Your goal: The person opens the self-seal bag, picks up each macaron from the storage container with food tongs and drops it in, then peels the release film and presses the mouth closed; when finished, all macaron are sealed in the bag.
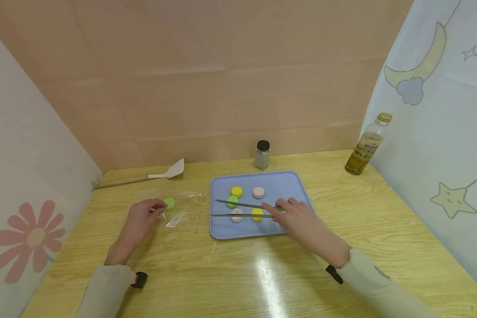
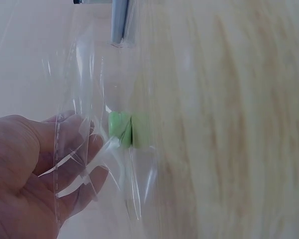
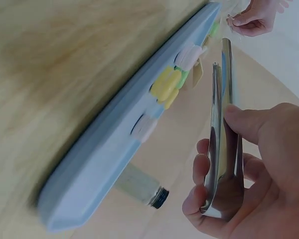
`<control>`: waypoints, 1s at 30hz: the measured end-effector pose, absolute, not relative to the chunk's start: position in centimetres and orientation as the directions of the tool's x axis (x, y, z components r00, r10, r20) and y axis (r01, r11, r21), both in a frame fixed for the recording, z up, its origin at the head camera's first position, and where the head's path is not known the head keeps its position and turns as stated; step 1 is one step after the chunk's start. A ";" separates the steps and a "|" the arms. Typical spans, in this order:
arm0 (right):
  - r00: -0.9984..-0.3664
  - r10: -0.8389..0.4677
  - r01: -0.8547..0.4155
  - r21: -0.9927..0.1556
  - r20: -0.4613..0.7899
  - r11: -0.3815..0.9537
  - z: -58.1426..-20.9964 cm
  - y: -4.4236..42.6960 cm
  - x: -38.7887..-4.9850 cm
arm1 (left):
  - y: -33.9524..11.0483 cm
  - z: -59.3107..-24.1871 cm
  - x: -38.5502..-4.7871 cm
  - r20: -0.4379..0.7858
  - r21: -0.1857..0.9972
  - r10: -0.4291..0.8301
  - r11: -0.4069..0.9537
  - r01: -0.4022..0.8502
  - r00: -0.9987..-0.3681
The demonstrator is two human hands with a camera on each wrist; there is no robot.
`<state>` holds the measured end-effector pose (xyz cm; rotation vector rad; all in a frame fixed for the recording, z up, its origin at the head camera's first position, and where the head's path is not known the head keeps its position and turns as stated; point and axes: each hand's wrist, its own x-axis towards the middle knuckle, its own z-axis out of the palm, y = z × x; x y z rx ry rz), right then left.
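My left hand pinches the edge of a clear plastic bag lying on the table. A green macaron sits inside the bag, close to my fingertips. In the left wrist view, film passes in front of the fingers. My right hand grips metal tongs, thumb on one arm and fingers on the other. The tongs' arms stand apart above a blue tray, pointing left, with nothing between their tips. Several macarons lie on the tray: a green one, yellow ones and pale pink ones.
Behind the tray stands a small jar with a black lid. A bottle of amber liquid is at the back right. At the back left lies a white spatula with a wooden handle. Cloth walls close off the back and sides.
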<state>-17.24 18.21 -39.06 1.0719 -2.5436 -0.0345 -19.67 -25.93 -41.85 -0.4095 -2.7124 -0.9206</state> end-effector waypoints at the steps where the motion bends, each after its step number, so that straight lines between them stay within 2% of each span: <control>1: -0.634 -0.697 -0.688 0.166 0.336 0.706 -39.1 18.7 -17.0 | -25.9 -41.9 -19.7 0.317 0.555 0.183 0.760 0.339 -0.931; 6: -0.624 -0.689 -0.692 0.149 0.368 0.707 -39.2 21.0 -15.9 | -26.0 -42.0 -19.5 0.296 0.567 0.177 0.758 0.321 -0.939; 17: -0.668 -0.624 -0.655 0.078 0.406 0.752 -39.4 26.0 -13.0 | -26.0 -41.9 -19.5 0.301 0.554 0.168 0.770 0.316 -0.939; 30: -0.680 -0.571 -0.622 0.051 0.460 0.781 -40.6 28.7 -11.7 | -25.8 -41.9 -19.3 0.304 0.562 0.167 0.763 0.318 -0.938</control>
